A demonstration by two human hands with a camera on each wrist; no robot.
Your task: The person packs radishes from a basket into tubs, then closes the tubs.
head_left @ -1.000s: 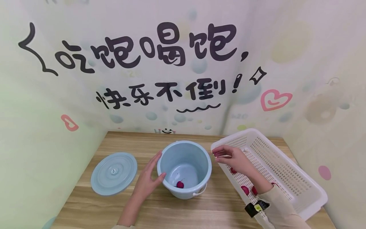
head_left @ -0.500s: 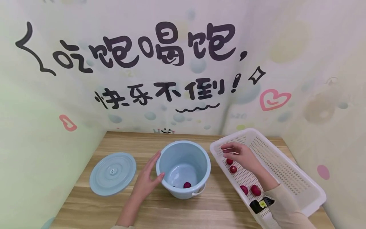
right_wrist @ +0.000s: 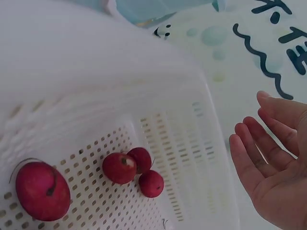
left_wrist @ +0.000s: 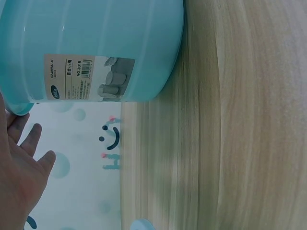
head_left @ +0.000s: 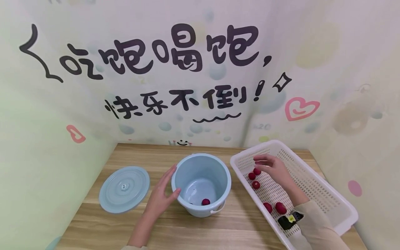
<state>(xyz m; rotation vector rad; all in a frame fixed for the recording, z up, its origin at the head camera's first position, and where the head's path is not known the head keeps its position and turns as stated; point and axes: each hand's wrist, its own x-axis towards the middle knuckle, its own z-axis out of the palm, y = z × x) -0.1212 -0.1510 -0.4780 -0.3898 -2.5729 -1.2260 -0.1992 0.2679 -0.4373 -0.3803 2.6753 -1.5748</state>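
In the head view, a light blue bucket (head_left: 201,180) stands mid-table with one red radish (head_left: 205,201) at its bottom. My left hand (head_left: 160,196) rests at the bucket's left rim, thumb over the edge and fingers extended along the outside. The left wrist view shows the fingertips at the rim, above a printed label (left_wrist: 88,76). My right hand (head_left: 275,170) hovers over the far left part of a white perforated basket (head_left: 312,177), fingers loosely bent and holding nothing. Below it several red radishes (right_wrist: 119,167) lie on the basket floor; another radish (right_wrist: 43,190) appears larger in the right wrist view.
The bucket's round blue lid (head_left: 124,189) lies flat on the wooden table (head_left: 150,229), left of the left hand. A white handle (head_left: 218,208) hangs at the bucket's front right. Behind the table rises a wall (head_left: 156,132) with black lettering.
My right hand has moved right, from beside the bucket rim to over the basket. The radish in the bucket has shifted slightly right. My left hand has stayed at the rim.
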